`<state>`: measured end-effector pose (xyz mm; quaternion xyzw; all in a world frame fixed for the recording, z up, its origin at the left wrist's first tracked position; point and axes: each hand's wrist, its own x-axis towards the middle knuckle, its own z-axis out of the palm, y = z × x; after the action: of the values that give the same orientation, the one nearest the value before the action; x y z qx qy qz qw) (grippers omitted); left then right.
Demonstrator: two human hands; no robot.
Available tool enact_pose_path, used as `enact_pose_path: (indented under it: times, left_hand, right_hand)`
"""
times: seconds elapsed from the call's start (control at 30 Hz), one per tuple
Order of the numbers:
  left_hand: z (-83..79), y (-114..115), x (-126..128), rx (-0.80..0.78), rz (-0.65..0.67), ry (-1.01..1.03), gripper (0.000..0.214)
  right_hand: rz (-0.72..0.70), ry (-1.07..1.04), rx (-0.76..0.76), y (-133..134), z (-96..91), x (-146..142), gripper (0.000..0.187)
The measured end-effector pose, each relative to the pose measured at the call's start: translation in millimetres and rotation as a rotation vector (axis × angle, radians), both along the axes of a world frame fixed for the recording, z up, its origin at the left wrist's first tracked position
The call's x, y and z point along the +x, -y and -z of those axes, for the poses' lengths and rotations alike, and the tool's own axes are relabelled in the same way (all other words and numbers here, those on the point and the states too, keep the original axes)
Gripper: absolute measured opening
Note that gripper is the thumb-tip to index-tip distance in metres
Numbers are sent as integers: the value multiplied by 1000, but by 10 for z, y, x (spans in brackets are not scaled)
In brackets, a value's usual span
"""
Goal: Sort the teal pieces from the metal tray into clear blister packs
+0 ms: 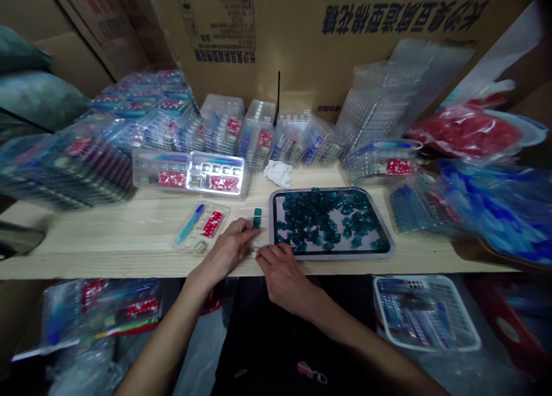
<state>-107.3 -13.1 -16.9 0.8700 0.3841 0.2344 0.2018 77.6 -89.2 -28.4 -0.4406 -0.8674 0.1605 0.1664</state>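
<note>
A small stack of teal square pieces (257,218) stands on the pale wooden table (107,235), just beyond the fingertips of my left hand (226,251). Those fingers touch something small and clear by the stack, though what it is cannot be seen well. My right hand (280,272) rests at the front of a grey-rimmed black tray (332,256), close to its near corner. Many loose teal pieces (323,220) lie heaped in the tray. To the left sits an open clear blister tray (200,228) holding a blue pen-like item and a red label.
Stacked clear blister packs with red labels (164,129) line the back of the table, with a crumpled white tissue (278,173) among them. Cardboard cartons (328,34) stand behind. Plastic bags of red and blue goods (495,198) lie right, and a white basket (426,312) sits below.
</note>
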Motion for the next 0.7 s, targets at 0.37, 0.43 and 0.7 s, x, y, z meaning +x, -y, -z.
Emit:
enact_pose_path:
  times: [0.37,0.43,0.7]
  left_hand:
    - [37,-72,-64,-37,-14,54,23]
    - [89,-62,-29,-59,-23,72,21]
    - [214,-19,-1,57,64,77,24]
  right_hand:
    - [8,2,-21,-48,-15,-7,28]
    - [9,6,-17,-54,-15,-6,29]
    - [29,26,10,-37,-19,-32,30]
